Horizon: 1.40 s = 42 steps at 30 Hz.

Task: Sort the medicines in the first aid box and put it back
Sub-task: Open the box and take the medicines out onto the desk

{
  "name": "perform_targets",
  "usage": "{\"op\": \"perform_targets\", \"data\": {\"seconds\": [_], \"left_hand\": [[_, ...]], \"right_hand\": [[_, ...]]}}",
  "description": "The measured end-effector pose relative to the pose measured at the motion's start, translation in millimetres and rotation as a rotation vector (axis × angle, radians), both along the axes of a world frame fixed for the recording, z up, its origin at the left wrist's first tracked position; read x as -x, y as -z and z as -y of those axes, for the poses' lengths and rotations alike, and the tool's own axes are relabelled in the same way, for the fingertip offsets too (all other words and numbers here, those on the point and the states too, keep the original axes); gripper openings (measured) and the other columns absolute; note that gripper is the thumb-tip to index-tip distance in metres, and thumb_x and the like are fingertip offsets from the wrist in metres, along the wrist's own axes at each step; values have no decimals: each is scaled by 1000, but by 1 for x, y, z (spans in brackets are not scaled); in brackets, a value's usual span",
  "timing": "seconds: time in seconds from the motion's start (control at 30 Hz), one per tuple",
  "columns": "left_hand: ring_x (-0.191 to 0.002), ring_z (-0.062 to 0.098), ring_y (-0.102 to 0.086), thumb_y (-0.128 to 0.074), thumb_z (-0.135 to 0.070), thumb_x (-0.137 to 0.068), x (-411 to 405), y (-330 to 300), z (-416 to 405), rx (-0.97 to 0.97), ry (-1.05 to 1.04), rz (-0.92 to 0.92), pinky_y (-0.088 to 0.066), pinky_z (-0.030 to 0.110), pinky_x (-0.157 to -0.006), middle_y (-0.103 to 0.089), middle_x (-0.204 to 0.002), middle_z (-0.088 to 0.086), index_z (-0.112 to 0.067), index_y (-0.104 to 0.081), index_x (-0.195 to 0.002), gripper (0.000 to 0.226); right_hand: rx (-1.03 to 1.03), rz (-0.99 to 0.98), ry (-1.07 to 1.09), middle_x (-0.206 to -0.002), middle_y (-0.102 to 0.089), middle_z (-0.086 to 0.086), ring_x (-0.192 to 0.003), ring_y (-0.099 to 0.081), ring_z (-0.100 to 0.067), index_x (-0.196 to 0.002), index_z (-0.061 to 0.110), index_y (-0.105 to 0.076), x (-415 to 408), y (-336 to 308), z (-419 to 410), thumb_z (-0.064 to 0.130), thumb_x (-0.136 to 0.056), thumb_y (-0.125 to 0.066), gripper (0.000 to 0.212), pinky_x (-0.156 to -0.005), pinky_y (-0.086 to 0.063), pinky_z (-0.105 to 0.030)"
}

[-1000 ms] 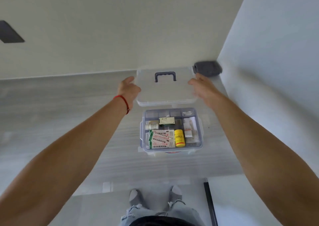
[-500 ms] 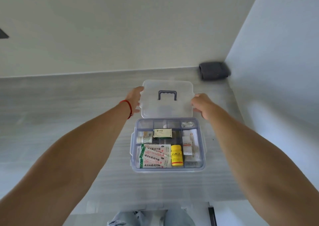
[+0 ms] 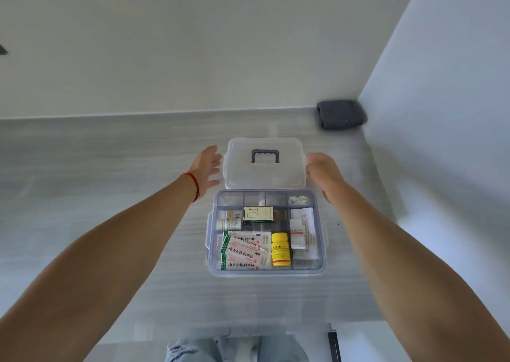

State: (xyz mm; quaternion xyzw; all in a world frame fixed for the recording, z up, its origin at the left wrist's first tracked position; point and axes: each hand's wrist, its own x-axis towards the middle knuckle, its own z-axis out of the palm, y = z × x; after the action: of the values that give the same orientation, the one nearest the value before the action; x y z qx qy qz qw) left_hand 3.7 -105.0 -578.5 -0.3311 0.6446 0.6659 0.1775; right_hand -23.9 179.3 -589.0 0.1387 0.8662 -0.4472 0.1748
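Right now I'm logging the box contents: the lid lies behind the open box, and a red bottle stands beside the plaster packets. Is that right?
Not quite. The bottle is yellow, not red, as the head view shows. The rest holds: the lid lies behind the open box, and the bottle is beside the plaster packets.

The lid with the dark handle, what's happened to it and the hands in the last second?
The lid was set down on the counter just behind the open first aid box. The left hand let go and opened beside it; the right hand sits at its right edge, grip unclear. The medicines and the grey cloth look undisturbed.
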Motion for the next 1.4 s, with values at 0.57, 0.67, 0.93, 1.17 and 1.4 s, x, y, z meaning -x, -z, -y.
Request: {"op": "perform_targets", "data": {"seconds": [0.57, 0.67, 0.93, 1.17, 1.4], "left_hand": [[-147, 25, -32, -49, -39, -95, -193, -63, -33, 506, 392, -297, -32, 49, -118, -35, -159, 2, -22, -30, -153, 64], [-146, 24, -35, -51, -36, -90, -209, -57, -37, 356, 304, -248, -37, 52, -115, -38, -158, -3, -33, -40, -148, 60], [-129, 1, -26, -60, -11, -81, -214, -65, -47, 20, 164, -167, -26, 32, -102, -16, -162, -22, -39, -38, -150, 77], [-125, 24, -57, -55, -10, -63, -206, -76, -44, -165, 29, -73, -36, 42, -110, -71, -123, 1, -15, -68, -109, 48], [-94, 9, -69, -48, 0, -76, -198, -79, -39, -328, -195, -28, -43, 28, -88, -78, -84, -7, -10, -58, -87, 18]], "right_hand": [[-76, -142, -101, -117, -62, 0, -102, -62, -16, -123, 21, -52, -182, -61, 4, 20, -100, -52, 23, -75, -50, -28], [-83, -188, -81, -114, -56, 0, -96, -58, -5, -120, 21, -46, -200, -53, 11, 12, -100, -49, 22, -65, -41, -15], [63, -141, 12, -127, -59, -2, -118, -60, -19, -125, 27, -51, -208, -63, 17, 17, -105, -37, 26, -97, -54, -43], [320, -45, 143, -112, -73, 5, -106, -71, -14, -115, 38, -62, -212, -74, 12, 12, -101, -46, 34, -88, -59, -38], [296, -161, 134, -104, -70, 28, -97, -66, 11, -114, 51, -60, -218, -88, 18, 11, -101, -48, 44, -67, -55, -11]]}}
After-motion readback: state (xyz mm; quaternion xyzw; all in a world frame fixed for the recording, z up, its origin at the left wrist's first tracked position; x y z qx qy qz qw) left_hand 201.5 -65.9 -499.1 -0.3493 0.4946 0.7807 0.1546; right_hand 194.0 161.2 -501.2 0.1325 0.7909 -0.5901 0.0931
